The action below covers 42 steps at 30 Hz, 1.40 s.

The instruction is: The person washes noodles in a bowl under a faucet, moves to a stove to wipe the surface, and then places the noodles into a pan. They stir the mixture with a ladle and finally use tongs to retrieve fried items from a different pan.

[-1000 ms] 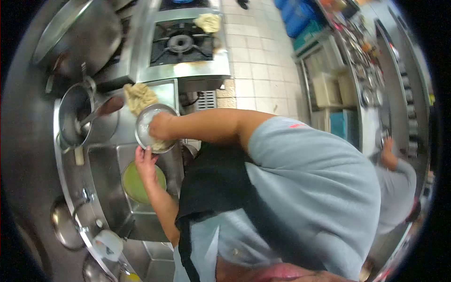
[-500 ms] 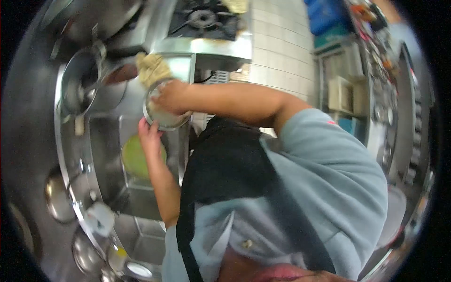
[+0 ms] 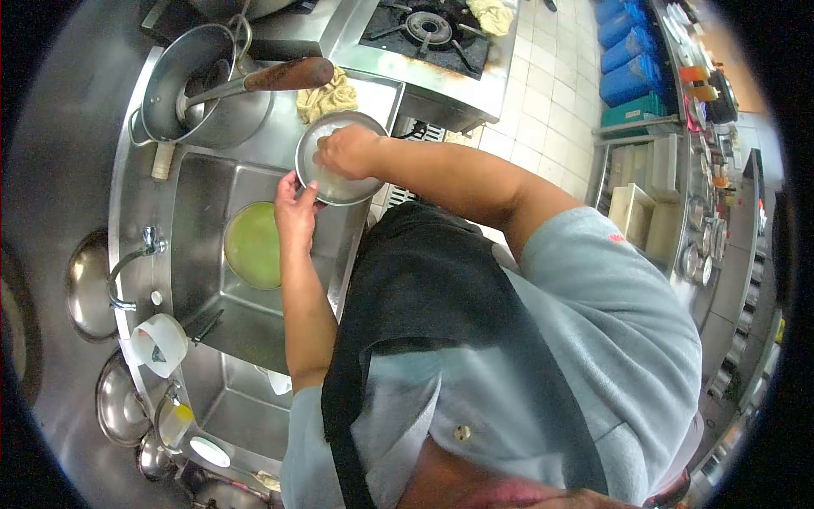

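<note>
My left hand (image 3: 297, 210) grips the near left rim of a round metal bowl (image 3: 359, 190), thumb over the edge and fingers beneath. The bowl is tilted beside the sink's upper right corner. My right hand (image 3: 349, 153) reaches inside it, fingers bunched against the inner surface; whatever they might hold is hidden. Something pale and wet-looking lies in the bowl under that hand. Just above the bowl is a crumpled yellowish cloth (image 3: 326, 95). Below and left, a round green object (image 3: 254, 246) rests in the sink basin (image 3: 199, 199).
A large pot (image 3: 153, 106) stands at upper left, with a wooden-handled utensil (image 3: 288, 75) across it. A gas burner (image 3: 428, 30) is beyond. The tap (image 3: 151, 241) and a white plastic container (image 3: 161, 343) line the sink's left edge. Shelves with blue bins (image 3: 623, 59) stand at right.
The view has shifted and become sharper, so the surroundings appear farther right. My left hand still holds the bowl's rim, and my right hand is still inside, its fingers slightly shifted.
</note>
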Tool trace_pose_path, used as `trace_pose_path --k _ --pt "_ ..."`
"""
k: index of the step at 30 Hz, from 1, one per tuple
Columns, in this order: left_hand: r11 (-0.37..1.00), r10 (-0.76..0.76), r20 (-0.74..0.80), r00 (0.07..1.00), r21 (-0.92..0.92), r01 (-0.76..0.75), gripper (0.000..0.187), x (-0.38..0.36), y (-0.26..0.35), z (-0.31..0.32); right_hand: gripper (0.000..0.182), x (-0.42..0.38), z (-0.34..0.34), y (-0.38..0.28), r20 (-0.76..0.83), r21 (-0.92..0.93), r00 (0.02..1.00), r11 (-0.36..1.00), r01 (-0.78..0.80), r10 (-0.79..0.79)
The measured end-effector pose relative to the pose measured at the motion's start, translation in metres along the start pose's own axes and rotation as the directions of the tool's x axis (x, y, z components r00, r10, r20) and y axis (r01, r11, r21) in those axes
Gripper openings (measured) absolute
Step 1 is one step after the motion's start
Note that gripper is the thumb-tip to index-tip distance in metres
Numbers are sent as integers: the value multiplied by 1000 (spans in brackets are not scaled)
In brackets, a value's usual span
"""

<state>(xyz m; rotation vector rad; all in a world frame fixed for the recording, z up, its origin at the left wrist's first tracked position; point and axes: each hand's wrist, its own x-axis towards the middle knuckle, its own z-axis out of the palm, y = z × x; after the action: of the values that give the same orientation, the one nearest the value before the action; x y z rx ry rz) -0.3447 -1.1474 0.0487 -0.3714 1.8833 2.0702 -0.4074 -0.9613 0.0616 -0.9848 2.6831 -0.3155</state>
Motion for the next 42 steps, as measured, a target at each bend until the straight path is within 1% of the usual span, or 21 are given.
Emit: trace_pose_path --k 1,4,7,8,9,10,11,13,16,19,20,24,26,28,29,30,33,34,37,40,42 --pt "1000 0 2 1000 -18 0 42 -1 -1 -1 21 -2 -10 -3 7 -17 1000 1000 15 -14" --pt "1000 12 34 999 -25 -11 42 -1 -2 -5 23 -5 -21 -3 -29 10 999 999 40 -40" --pt "999 34 8 999 -6 -34 41 -2 -1 -5 26 -10 -43 -5 -41 -18 997 998 59 -60" --pt "999 44 -66 997 20 -43 40 -5 2 -2 26 -13 -53 -8 -40 9 999 1000 21 -20" --pt "999 35 -56 998 31 -33 39 -5 0 -3 26 -17 -62 -9 -38 35 999 999 -18 19" --pt "999 26 -42 999 44 -24 39 -3 -1 -6 27 -16 -66 -8 8 55 999 997 -53 52" --pt "998 19 -24 1000 57 -18 38 -2 -1 -9 28 -20 -64 -3 -53 82 999 997 -10 15" --pt "999 7 -29 1000 47 -6 34 -6 3 -7 31 -22 -78 -11 -2 93 993 989 -114 115" --pt "1000 3 -21 1000 28 -2 30 -6 5 -8 28 -25 -97 -22 9 68 975 973 -221 221" --pt "998 -3 -8 1000 55 3 30 -9 8 -9 30 -26 -104 -25 17 72 961 958 -276 276" --pt "999 -3 -9 1000 49 3 30 -10 8 -9 33 -30 -108 -29 -4 98 956 951 -292 293" --pt "1000 -6 -1 1000 7 6 29 -11 7 -11 35 -29 -102 -26 -11 244 963 935 -259 269" --pt "1000 -9 7 1000 -19 9 28 -9 5 -11 39 -20 -72 -9 -1 309 974 926 -215 226" --pt "999 -11 14 1000 -42 11 27 -6 0 -12 44 -9 -22 14 -106 177 991 982 -66 86" --pt "999 -17 16 1000 -40 17 27 -6 -1 -13 47 -6 -7 19 -152 106 988 994 5 12" --pt "999 -22 19 1000 -38 23 26 -5 -1 -13 39 -6 -3 5 -65 89 987 986 -143 149" --pt "998 -20 20 1000 -56 21 26 -4 -1 -13 27 2 -3 1 -67 85 994 993 -86 92" --pt "998 -17 19 1000 -65 19 25 -5 -2 -13 17 5 -8 0 -64 78 992 992 -103 109" --pt "998 -37 17 999 -51 38 25 -7 3 -11 17 2 -43 -11 22 53 983 981 -186 185" --pt "1000 -21 6 1000 -11 21 23 -7 1 -11 27 -15 -77 -25 -75 132 966 963 -234 246" --pt "1000 -21 2 1000 -2 21 23 -6 1 -12 27 -23 -89 -33 -113 181 952 948 -262 285"
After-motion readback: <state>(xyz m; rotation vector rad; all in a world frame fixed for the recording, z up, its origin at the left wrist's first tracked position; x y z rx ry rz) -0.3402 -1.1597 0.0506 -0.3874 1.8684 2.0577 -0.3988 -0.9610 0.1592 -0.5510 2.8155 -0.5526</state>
